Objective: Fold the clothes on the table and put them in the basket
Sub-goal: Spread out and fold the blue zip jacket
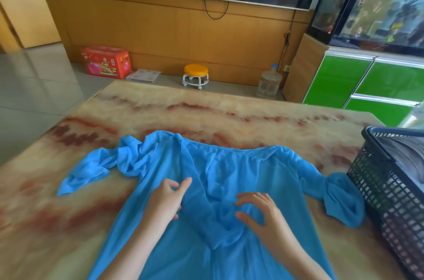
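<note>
blue garment [229, 165] across table [206, 107], dark basket [378, 199] beside one sleeve, stool [195, 73] beyond

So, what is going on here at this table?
A person is working on a blue garment spread on the marbled table. The left hand and right hand are on its middle part. Both sleeves lie out to the sides, so it is not yet folded. The black basket stands at the right, with a grey item inside.

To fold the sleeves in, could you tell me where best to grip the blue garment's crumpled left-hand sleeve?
Probably its cuff end, pinched by the left hand coming from the left: that tip lies free on the table, whereas nearer the shoulder the sleeve is bunched in folds.
</note>
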`<state>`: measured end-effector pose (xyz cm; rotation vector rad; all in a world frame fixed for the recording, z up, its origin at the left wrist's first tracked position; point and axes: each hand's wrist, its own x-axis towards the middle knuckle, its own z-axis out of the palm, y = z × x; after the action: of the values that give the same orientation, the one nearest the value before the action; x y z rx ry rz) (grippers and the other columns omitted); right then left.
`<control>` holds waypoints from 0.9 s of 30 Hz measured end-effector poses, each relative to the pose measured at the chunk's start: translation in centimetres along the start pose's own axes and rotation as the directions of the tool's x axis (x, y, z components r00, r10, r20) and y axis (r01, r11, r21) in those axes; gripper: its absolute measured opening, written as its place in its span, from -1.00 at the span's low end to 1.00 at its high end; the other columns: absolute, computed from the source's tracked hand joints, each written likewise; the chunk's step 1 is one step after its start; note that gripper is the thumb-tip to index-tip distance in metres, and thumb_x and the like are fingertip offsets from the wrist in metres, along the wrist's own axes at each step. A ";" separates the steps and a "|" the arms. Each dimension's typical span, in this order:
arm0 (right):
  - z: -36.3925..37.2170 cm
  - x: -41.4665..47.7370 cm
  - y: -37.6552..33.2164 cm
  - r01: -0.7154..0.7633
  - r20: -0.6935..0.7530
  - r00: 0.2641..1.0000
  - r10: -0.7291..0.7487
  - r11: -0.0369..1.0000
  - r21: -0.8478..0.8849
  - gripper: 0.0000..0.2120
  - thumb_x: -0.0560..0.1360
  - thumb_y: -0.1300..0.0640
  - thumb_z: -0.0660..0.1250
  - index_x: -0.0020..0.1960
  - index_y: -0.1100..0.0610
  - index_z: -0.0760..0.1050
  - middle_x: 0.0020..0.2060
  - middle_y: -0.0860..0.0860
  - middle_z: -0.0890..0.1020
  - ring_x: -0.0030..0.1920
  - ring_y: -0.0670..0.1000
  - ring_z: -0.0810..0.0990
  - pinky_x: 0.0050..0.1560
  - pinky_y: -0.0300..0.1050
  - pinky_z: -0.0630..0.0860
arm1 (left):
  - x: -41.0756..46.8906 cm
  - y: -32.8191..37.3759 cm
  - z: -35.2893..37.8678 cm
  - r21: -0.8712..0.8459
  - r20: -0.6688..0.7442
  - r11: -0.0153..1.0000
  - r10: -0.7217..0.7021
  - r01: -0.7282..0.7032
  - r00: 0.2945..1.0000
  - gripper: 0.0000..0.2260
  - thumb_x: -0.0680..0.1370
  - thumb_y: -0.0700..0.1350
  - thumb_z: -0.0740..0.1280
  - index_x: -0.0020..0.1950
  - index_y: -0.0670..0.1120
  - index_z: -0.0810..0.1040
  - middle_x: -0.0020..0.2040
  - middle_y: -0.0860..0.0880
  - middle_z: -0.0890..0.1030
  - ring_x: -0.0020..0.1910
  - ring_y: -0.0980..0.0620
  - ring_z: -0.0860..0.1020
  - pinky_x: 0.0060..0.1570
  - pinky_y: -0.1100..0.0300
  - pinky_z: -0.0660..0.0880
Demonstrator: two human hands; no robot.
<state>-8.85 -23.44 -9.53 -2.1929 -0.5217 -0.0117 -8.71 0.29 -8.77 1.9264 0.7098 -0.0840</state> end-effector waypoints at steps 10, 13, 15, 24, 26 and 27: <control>5.7 -0.5 1.0 0.178 -0.123 0.967 -0.223 0.937 -0.301 -0.78 0.25 -0.05 0.53 -0.17 -0.11 0.55 -0.07 -0.28 0.42 -0.03 -0.16 0.30 0.09 -0.33 0.26 | -0.5 -0.9 2.1 -0.219 0.156 0.976 0.047 -0.012 0.987 -0.93 0.55 -0.29 0.30 -0.14 -0.21 0.52 -0.26 -0.14 0.61 -0.47 0.10 0.60 -0.40 0.15 0.60; 3.4 0.3 0.5 0.259 -0.231 0.919 -0.319 0.932 -0.255 -0.87 0.33 0.01 0.46 -0.15 -0.11 0.55 0.01 -0.27 0.50 0.05 -0.14 0.32 0.14 -0.32 0.24 | -2.1 -0.9 0.6 -0.548 0.293 0.820 0.003 0.165 0.956 -0.89 0.60 -0.31 0.20 -0.03 -0.29 0.52 -0.19 -0.18 0.66 -0.33 -0.01 0.66 -0.37 0.18 0.60; 1.8 0.3 -0.1 0.339 -0.171 0.907 -0.385 0.908 -0.247 -0.89 0.38 0.02 0.36 -0.10 -0.12 0.57 0.00 -0.27 0.51 0.03 -0.14 0.33 0.14 -0.30 0.29 | -3.0 -1.4 0.0 -0.490 0.343 0.851 -0.012 0.190 0.939 -0.88 0.61 -0.32 0.18 0.02 -0.28 0.51 -0.17 -0.16 0.68 -0.30 -0.02 0.67 -0.39 0.19 0.59; -0.6 0.7 1.7 -0.042 -0.061 0.997 0.044 0.999 0.030 -0.89 0.37 -0.19 0.43 -0.15 -0.20 0.61 -0.10 -0.27 0.62 0.02 -0.17 0.48 0.01 -0.40 0.34 | 0.2 -1.3 -1.6 0.308 -0.002 0.939 0.163 -0.154 0.987 -0.86 0.55 0.02 0.28 -0.08 -0.04 0.48 -0.31 0.05 0.63 -0.40 0.04 0.60 -0.32 0.13 0.52; -1.2 3.3 3.2 -0.254 -0.218 0.941 0.259 0.966 0.052 -0.87 0.42 -0.03 0.45 -0.04 -0.09 0.60 -0.17 -0.18 0.63 -0.05 -0.07 0.55 -0.14 -0.33 0.40 | 0.8 -0.7 -1.2 0.384 -0.034 0.904 0.219 -0.189 0.975 -0.78 0.55 0.05 0.29 0.09 -0.06 0.46 -0.14 0.04 0.61 -0.15 -0.01 0.59 -0.13 0.08 0.49; -1.4 4.7 3.9 -0.346 -0.243 0.905 0.350 0.936 0.061 -0.79 0.44 -0.04 0.43 0.04 -0.02 0.57 -0.16 -0.15 0.61 -0.03 -0.03 0.56 -0.16 -0.25 0.45 | 0.9 -0.4 -0.8 0.421 -0.030 0.883 0.243 -0.208 0.970 -0.70 0.54 0.07 0.29 0.19 -0.05 0.42 -0.03 0.03 0.57 -0.03 0.00 0.54 -0.08 0.11 0.43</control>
<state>-2.83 -24.90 -10.73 -2.1988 0.0168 -0.0915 -8.36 1.50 -9.11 2.4234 0.5435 -0.0099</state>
